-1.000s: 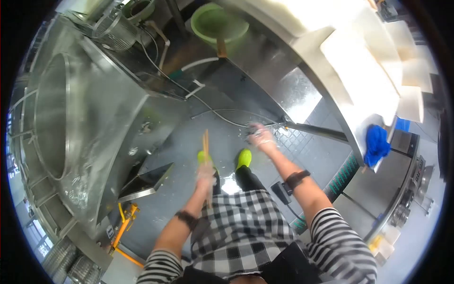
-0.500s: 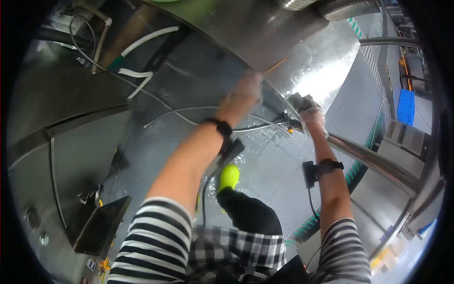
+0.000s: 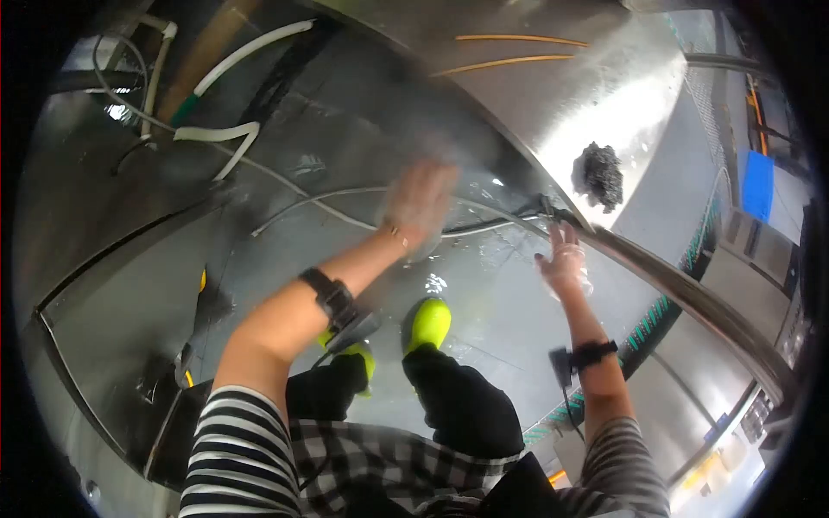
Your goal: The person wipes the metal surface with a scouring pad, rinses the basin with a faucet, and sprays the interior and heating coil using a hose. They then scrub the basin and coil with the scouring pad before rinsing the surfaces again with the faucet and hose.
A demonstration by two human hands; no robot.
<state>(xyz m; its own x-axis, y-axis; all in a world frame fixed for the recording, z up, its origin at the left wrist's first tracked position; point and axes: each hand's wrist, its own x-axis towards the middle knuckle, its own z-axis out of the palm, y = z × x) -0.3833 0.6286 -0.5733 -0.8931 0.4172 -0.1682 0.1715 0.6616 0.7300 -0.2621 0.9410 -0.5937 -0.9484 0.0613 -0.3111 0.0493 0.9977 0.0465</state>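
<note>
My left hand (image 3: 420, 200), in a clear plastic glove, is blurred by motion over the wet floor. Its fingers look stretched out and nothing shows in it. My right hand (image 3: 565, 259), also gloved, has its fingers apart and holds nothing. It is just below the dark end of a grey hose (image 3: 484, 226) at the table edge. On the steel table (image 3: 501, 95), a dark steel wool scrubber (image 3: 600, 177) lies beyond my right hand. Two long thin wooden sticks, one upper (image 3: 522, 39) and one lower (image 3: 509, 63), rest farther back, the lower one's tip over the edge.
A steel rail (image 3: 682, 298) runs along the right side. White pipes (image 3: 250, 56) and a steel cabinet (image 3: 129, 319) are at the left. My green boots (image 3: 430, 324) stand on the wet grey floor (image 3: 363, 285). A blue crate (image 3: 758, 186) is at far right.
My left hand has let go of a wooden stick, which lies on the table. My right hand has left the steel wool scrubber and drawn back toward me. Both boots now show.
</note>
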